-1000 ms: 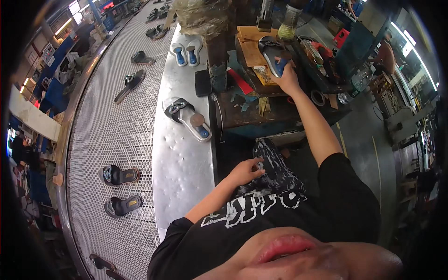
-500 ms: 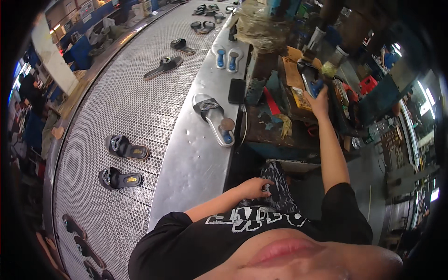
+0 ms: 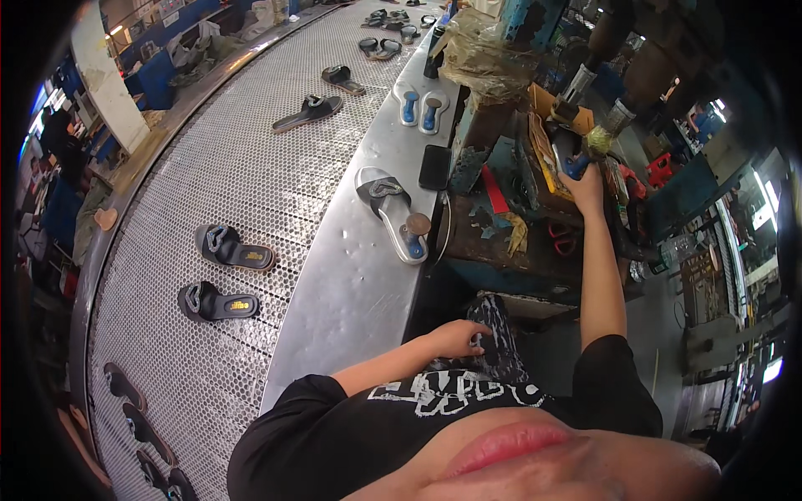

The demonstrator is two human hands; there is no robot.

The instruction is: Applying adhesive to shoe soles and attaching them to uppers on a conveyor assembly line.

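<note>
Head | right grip (image 3: 588, 189): clamped on sandal (image 3: 575, 166) at its blue end, remainder ahead | left grip (image 3: 459, 338): loosely parted

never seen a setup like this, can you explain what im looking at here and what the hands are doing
There's no robot: these are a person's bare hands, seen from a wide fisheye camera on their head looking down, so straight edges look bent.

The right hand reaches out and grips a blue piece beneath a machine's metal cylinders. The left hand is by the lap, fingers loosely curled, with nothing visible in it.

On the metal bench lie a dark-strapped sandal, a pair of clear forms with blue parts, and a flat black slab. Left of it, more sandals sit on a perforated surface.
</note>
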